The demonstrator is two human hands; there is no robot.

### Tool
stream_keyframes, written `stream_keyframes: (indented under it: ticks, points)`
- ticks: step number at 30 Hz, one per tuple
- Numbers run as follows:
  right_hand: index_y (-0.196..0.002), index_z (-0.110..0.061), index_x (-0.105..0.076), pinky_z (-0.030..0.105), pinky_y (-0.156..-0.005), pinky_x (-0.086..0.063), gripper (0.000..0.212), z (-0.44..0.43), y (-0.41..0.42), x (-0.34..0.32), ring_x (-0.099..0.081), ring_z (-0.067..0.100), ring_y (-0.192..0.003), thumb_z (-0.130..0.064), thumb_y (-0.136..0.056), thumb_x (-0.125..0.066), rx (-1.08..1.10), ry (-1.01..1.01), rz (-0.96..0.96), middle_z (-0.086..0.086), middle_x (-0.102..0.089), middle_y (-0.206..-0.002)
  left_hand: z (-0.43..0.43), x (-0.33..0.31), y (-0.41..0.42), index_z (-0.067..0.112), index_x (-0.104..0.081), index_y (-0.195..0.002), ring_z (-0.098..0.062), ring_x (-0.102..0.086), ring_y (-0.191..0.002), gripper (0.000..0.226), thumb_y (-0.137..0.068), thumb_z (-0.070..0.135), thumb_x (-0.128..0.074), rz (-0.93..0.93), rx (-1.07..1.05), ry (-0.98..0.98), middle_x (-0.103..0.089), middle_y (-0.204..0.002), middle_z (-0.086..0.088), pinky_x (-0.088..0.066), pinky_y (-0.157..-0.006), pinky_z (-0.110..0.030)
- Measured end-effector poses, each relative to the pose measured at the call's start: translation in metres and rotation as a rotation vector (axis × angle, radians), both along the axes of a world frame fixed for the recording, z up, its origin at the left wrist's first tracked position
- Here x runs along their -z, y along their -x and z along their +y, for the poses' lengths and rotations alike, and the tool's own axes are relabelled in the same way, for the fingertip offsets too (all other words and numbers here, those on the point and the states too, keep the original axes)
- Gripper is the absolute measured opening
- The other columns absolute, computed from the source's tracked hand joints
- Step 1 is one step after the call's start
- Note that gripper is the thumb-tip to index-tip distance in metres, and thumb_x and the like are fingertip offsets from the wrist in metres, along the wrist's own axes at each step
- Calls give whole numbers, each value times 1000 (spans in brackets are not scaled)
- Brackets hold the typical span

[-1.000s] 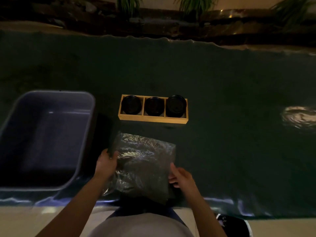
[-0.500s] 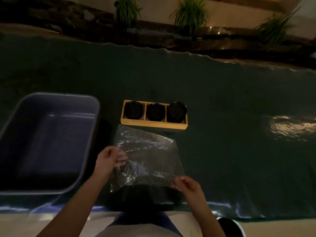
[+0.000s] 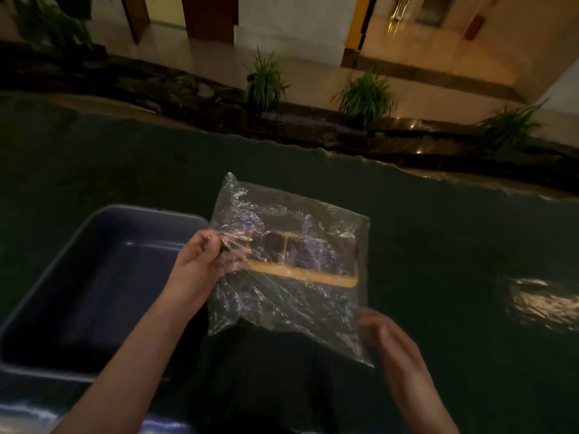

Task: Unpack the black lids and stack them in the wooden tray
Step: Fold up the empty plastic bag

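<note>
Hands: two in my view. Left hand (image 3: 208, 261) is raised over the table, fingers pinched shut on the left edge of one clear plastic bag (image 3: 291, 264), thumb on top, forearm running up from bottom left. Right hand (image 3: 390, 341) sits low at the bag's bottom right corner, fingers spread and blurred; I cannot tell whether it touches the film or grips it. Bag hangs flat and crinkled between me and the table, looks empty. One wooden tray (image 3: 305, 273) shows through the film, on the dark green table cover (image 3: 438, 245), three compartments. Black lids (image 3: 316, 253) sit in the tray as dark shapes; I cannot count them through the plastic. One grey plastic tub (image 3: 94, 277) at left, beside the left forearm, nothing visible inside. Three green plants (image 3: 264, 83) beyond the far table edge.
</note>
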State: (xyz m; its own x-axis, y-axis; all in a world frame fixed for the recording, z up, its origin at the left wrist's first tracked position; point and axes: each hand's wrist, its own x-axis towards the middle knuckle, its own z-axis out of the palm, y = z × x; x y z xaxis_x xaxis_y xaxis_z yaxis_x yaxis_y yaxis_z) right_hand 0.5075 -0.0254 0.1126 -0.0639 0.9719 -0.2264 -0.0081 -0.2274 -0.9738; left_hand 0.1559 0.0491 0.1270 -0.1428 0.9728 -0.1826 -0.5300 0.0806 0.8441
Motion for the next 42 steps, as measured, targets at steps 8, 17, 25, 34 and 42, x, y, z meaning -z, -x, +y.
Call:
stream_keyframes:
  ticks: [8,17,25,34,42]
  points:
    - [-132,-23,-65,41,-90,-63,56,75,12,-83,-71,29,-119,-44,-82,-78,-84,40,200,9,-75,-128,6,-40,-9,11,-57,-98,-22,-77,-85,12,-97,22,-52,134,54,-147,-79,-107,-13,-63,-72,-34]
    - [-105,-33,-77,37,-83,-59,15,114,31,-118,-78,13,-93,-38,-98,-64,242,-315,-147,-2,-80,-104,10,-61,-7,50,-52,-90,-7,-67,-53,27,-105,29,-45,1099,-320,-239,-71,-77,11,-53,-46,-20]
    - [-93,-28,-80,17,-67,-58,41,112,26,-120,-78,13,-81,-65,-80,-69,-194,-229,-248,2,-82,-91,18,-73,-4,51,-53,-94,-6,-66,-57,13,-97,52,-40,1067,-390,-297,-69,-84,12,-48,-43,-14]
    - [-97,-28,-77,25,-63,-58,20,125,8,-125,-69,15,-63,-39,-91,-62,-118,-372,-228,7,-73,-74,32,-100,12,22,-62,-111,-21,-58,-49,14,-103,18,-50,617,33,-260,-66,-64,-2,-51,-43,-25]
    - [-86,-8,-84,42,-88,-58,30,130,-20,-136,-71,26,-92,4,-91,-57,-241,-370,103,12,-76,-91,31,-112,21,7,-76,-86,-24,-71,-71,29,-95,0,-49,415,202,-249,-73,-84,-13,-61,-61,-30]
